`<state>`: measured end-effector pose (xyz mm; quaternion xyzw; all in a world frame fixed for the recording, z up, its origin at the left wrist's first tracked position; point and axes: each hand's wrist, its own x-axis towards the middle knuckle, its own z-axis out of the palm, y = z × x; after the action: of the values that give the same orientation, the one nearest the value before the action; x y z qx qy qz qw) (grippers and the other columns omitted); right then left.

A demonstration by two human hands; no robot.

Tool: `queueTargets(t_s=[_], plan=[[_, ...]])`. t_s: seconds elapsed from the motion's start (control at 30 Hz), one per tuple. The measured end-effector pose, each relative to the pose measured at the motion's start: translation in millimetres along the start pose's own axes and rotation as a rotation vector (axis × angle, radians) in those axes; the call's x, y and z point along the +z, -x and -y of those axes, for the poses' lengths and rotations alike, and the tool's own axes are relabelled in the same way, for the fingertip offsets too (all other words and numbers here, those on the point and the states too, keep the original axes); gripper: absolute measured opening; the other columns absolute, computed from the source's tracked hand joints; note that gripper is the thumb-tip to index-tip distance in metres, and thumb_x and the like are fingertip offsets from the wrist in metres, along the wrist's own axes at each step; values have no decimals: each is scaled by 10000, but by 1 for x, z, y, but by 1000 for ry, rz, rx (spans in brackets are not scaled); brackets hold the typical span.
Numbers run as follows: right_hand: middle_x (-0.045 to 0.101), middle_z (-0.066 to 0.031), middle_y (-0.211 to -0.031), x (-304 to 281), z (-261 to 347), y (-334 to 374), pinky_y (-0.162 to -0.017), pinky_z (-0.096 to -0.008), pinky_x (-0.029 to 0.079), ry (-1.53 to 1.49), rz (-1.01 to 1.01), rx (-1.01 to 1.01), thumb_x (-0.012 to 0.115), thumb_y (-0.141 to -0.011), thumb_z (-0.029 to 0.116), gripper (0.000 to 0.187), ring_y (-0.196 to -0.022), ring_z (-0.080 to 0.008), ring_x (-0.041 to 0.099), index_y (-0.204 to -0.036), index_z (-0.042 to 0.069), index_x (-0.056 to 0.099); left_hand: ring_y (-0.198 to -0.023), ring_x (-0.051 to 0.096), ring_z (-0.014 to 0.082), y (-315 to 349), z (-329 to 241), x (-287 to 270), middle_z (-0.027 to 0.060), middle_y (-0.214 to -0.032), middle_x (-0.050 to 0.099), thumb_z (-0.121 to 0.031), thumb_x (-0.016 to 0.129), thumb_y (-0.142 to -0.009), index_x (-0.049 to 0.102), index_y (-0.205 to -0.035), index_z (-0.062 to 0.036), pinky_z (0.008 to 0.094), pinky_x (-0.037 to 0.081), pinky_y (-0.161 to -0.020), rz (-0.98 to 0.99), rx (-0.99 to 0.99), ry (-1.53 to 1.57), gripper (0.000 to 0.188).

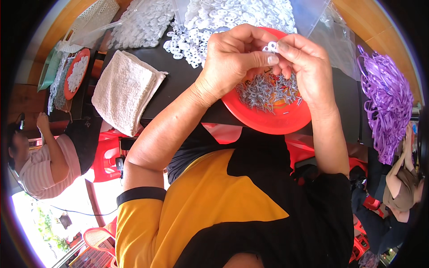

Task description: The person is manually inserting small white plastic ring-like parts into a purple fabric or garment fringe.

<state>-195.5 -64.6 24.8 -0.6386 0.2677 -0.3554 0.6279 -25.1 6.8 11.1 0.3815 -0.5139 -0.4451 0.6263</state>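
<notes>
Over a red plastic plate point(277, 125), both my hands meet at a small white two-hole plastic piece point(270, 47). My right hand point(310, 67) is closed, pinching the piece with the thumb against its side. Fingers of my left hand point(232, 58) are also closed, the thumb just below the piece; what they grip is hidden behind the thumb and knuckles. In the plate beneath lie several small grey screws point(266, 94). Past my left hand, loose white plastic pieces point(190, 47) are scattered on the dark table point(174, 89).
Large heaps of white pieces point(237, 13) fill the far side. A folded beige towel point(127, 89) lies left. Purple ribbon-like strips point(386, 98) hang in a bundle at right. One person point(49, 165) sits at far left, another point(400, 192) at far right.
</notes>
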Motion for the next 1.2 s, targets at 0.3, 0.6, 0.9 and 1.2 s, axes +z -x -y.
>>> queueTargets(t_s=[0.3,0.6,0.9,1.2], plan=[[587,0,-654,0,0,0,-549,-210,371,18,-99,-76,666,-910,200,188,-603,-86,568,-862,19,677,-589,620,114,-1,2,-6,89,-810,691,-26,724,-842,652,-1047,36,223,460,-458,-22,-77,13,225],[583,8,-654,3,-3,-3,-537,-216,379,106,-34,-10,655,-916,211,191,-590,-76,548,-875,28,687,-555,604,124,-6,-3,-2,89,-731,658,-100,703,-892,646,-960,45,238,440,-434,-67,-240,118,169],[608,-52,-736,-14,6,5,-660,-303,468,746,21,-318,671,-862,61,53,-677,-160,591,-888,22,645,-559,586,116,-6,8,-10,65,-777,681,-98,672,-905,662,-917,9,216,433,-486,-108,-217,-29,108],[595,-62,-842,-72,10,19,-747,-391,462,1272,5,-282,680,-785,49,99,-843,-269,609,-877,83,669,-536,566,66,-3,4,-5,48,-710,645,-66,710,-851,673,-870,25,222,463,-458,-99,-132,-146,100]])
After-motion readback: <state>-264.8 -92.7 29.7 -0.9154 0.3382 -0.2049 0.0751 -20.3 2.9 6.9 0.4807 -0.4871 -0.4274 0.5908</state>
